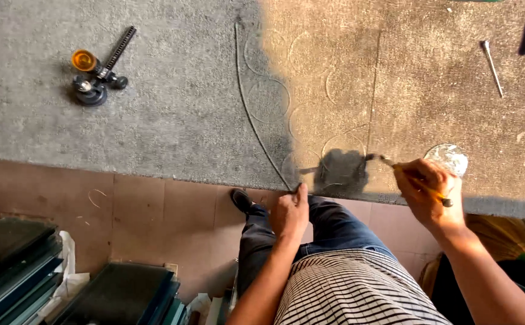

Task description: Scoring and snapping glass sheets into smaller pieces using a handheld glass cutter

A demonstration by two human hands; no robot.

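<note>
Head cam, right hand (429, 191) holds glass cutter (416, 182), left hand (291, 212) at glass edge (274, 161)

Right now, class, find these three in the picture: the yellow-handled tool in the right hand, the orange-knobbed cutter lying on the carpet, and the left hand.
yellow-handled tool (422, 185), head view, on its yellow shaft.
orange-knobbed cutter (85, 61), head view, on its orange knob.
left hand (291, 213), head view, on its back.

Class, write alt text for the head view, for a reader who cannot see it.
Seen from above, a person's right hand holds a thin tool over a grey carpeted table, while the left hand presses the table edge. A suction-cup cutter lies far left; dark glass sheets are stacked below.
</note>
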